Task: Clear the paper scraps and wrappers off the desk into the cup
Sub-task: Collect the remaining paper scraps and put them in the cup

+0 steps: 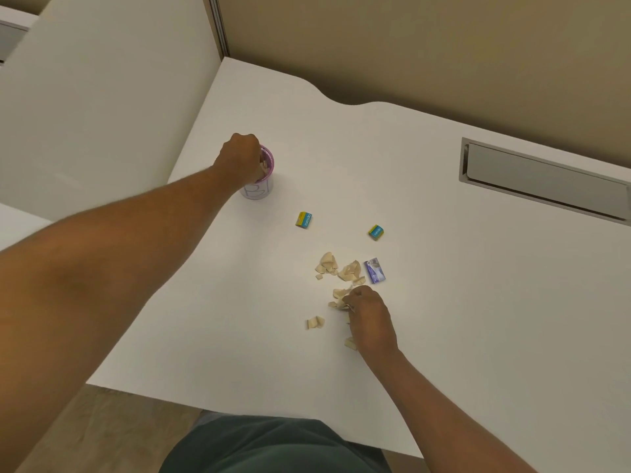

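Note:
A white cup (261,187) with a purple rim and purple marks stands at the left of the white desk (444,302). My left hand (239,158) is bunched over its mouth, and beige scraps show between the fingers and the rim. Beige paper scraps (341,271) lie in a loose heap mid-desk, with a small separate piece (314,322) nearer me. My right hand (370,319) pinches scraps at the heap's near end. Two blue-and-yellow wrappers (304,220) (376,232) and a purple wrapper (374,270) lie beside the heap.
A grey metal cable flap (546,180) is set into the desk at the back right. White partition panels (102,97) rise on the left and a tan wall behind. The desk's front edge runs just before my dark green lap (273,445).

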